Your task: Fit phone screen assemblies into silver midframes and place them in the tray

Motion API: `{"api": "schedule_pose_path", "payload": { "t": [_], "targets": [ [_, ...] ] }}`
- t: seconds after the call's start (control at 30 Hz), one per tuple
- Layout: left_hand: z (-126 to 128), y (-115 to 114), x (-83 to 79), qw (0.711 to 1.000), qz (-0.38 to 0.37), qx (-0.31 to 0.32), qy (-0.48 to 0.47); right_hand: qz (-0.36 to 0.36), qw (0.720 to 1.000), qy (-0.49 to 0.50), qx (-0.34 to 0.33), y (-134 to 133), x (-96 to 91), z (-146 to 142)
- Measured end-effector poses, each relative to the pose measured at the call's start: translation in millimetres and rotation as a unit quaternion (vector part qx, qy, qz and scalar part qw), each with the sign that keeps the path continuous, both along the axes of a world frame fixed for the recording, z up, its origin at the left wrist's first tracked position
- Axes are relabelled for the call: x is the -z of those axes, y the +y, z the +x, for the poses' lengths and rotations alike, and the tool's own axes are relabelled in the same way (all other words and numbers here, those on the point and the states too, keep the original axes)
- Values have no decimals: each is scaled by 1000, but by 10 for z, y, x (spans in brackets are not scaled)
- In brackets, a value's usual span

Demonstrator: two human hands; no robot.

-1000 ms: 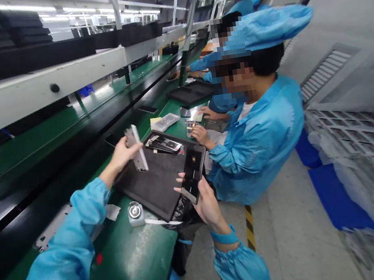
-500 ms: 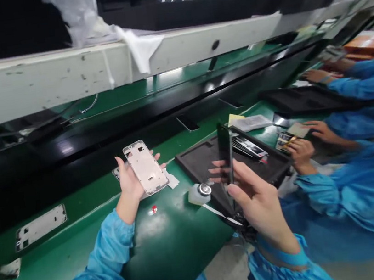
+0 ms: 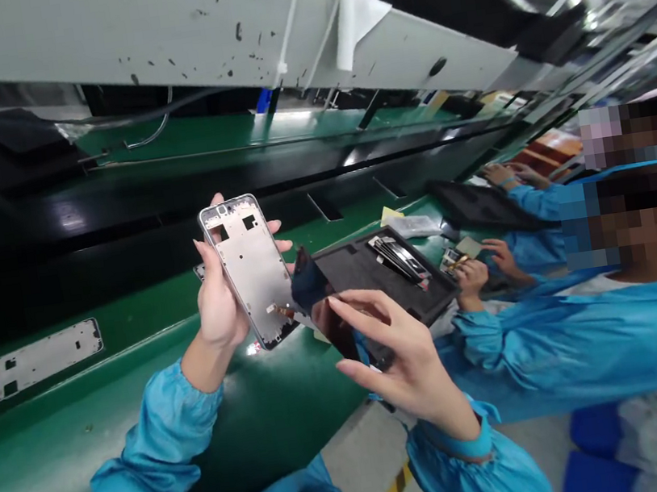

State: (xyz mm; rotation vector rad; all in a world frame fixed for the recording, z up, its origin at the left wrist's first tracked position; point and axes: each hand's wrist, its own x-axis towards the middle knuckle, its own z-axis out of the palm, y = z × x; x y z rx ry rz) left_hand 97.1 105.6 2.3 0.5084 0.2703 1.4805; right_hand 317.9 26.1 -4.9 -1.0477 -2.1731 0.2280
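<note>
A silver phone frame (image 3: 250, 267) with two square cut-outs near its top rests in my left hand (image 3: 217, 302), whose thumb and fingers hold it by the long edges. My right hand (image 3: 400, 342) grips a dark, glossy phone screen (image 3: 331, 311) tilted beside the frame's lower right side. From the screen a small brown flex cable (image 3: 282, 311) reaches over the lower part of the frame. The hand partly covers the screen.
Another phone frame (image 3: 44, 359) lies at left on the dark belt (image 3: 124, 270). A black foam tray (image 3: 361, 262) holds several screen strips (image 3: 401, 260). At right, co-workers in blue sleeves (image 3: 512, 334) handle parts. A grey beam (image 3: 153, 42) crosses above.
The screen has come left from above the tray to the frame and turned, showing its cable. The frame appears nearer and more upright in view. The camera view has shifted.
</note>
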Motion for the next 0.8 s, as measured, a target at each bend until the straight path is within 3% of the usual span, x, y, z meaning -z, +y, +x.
{"api": "schedule_pose_path", "payload": {
  "t": [0.27, 0.47, 0.63, 0.73, 0.8],
  "targets": [
    [-15, -78, 72, 998, 56, 4, 41, -8, 1000, 26, 1, -35, -1, -134],
    [-108, -44, 198, 981, 147, -17, 129, -35, 984, 169, 36, 6, 200, -394],
    [-148, -15, 140, 978, 98, -36, 182, -94, 966, 239, 20, 120, 358, -515],
    [-145, -13, 76, 976, 55, -34, 209, -95, 964, 247, -3, 205, 418, -574],
    [-151, -8, 61, 969, 71, -46, 233, -88, 965, 248, -5, 263, 450, -616]
  ]
}}
